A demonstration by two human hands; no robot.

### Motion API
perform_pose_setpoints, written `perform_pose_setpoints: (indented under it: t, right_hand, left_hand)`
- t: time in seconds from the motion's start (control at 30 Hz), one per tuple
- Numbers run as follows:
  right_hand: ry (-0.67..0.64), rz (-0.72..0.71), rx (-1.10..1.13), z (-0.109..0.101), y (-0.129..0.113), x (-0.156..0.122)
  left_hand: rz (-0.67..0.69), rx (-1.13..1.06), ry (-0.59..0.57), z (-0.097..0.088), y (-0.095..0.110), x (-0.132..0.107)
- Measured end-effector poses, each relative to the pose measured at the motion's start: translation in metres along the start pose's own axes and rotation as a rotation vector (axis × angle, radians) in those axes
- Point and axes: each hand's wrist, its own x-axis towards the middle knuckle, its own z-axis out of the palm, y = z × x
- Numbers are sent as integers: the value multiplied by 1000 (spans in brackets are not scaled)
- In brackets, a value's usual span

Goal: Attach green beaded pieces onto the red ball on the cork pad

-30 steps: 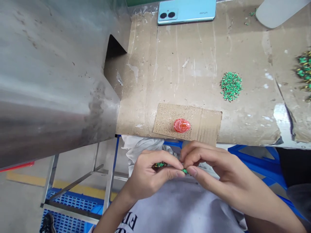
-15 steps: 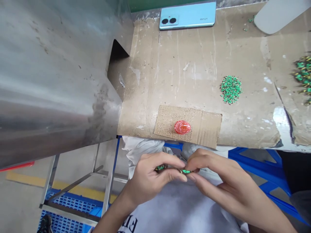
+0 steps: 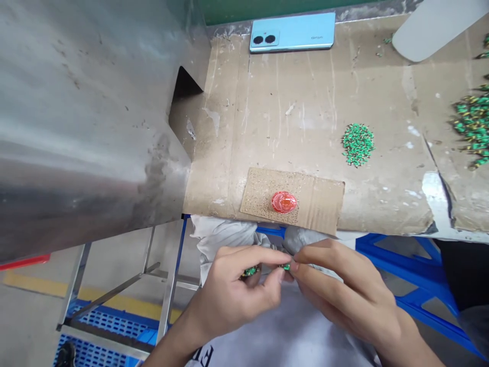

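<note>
My left hand [image 3: 237,288] is curled in front of my body, with several small green-and-brass parts [image 3: 251,271] tucked inside its fingers. Its thumb and forefinger pinch one small green part [image 3: 285,266]. The fingertips of my right hand [image 3: 344,288] are pressed together at that same part's right end; they hide what they grip. Just beyond the hands, a red oval dish [image 3: 283,202] with something glossy in it sits on a small cardboard piece [image 3: 324,201] at the table edge.
A pile of tiny green pieces [image 3: 358,145] lies on the cardboard-covered table [image 3: 305,122]. Farther right is a heap of green-and-brass parts [image 3: 476,120]. A light blue phone [image 3: 294,33] and a white object [image 3: 431,30] lie at the back. A metal panel [image 3: 95,127] stands left.
My right hand has turned so its fingers cover more of the small green part, and its thumb is now hidden. The view has shifted slightly.
</note>
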Motion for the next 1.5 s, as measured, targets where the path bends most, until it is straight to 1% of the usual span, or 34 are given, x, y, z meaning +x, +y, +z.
perform_pose_setpoints:
  t: [0.17, 0.27, 0.43, 0.57, 0.63, 0.73, 0.87, 0.97, 1.1, 1.2, 1.27, 1.37, 1.43, 1.5]
  right_hand:
    - [6, 0, 9, 1, -1, -2]
    - [45, -5, -3, 2, -2, 2]
    - [110, 7, -29, 5, -3, 10]
    - [87, 9, -20, 6, -3, 9]
    - [75, 9, 3, 6, -3, 8]
    - [120, 27, 51, 6, -4, 7]
    - [184, 141, 203, 6, -7, 8]
    - [195, 225, 309, 7, -9, 11]
    - [182, 308, 381, 8, -12, 11]
    - [186, 321, 386, 9, -12, 9]
    - [187, 299, 352, 10, -10, 8]
    - [162, 226, 241, 11, -7, 8]
    - [144, 182, 176, 11, -6, 9]
    - [151, 156, 149, 13, -5, 9]
  left_hand:
    - [35, 54, 25, 2, -1, 1]
    - [61, 60, 10, 2, -2, 1]
    - [61, 94, 17, 4, -4, -1]
    - [75, 129, 54, 8, -5, 1]
    - [68, 111, 82, 11, -4, 3]
    - [-22, -9, 65, 13, 0, 4]
    - [-182, -125, 10, 13, 5, 2]
    - [-300, -242, -17, 10, 3, 1]
    - [-422, -409, -74, 7, -2, 0]
    - [-461, -463, -98, 5, -5, 0]
    - [-483, -463, -99, 5, -6, 1]
    - [-490, -411, -91, 7, -8, 3]
    - [-468, -353, -86, 8, -8, 4]
    - [-445, -285, -56, 11, -6, 4]
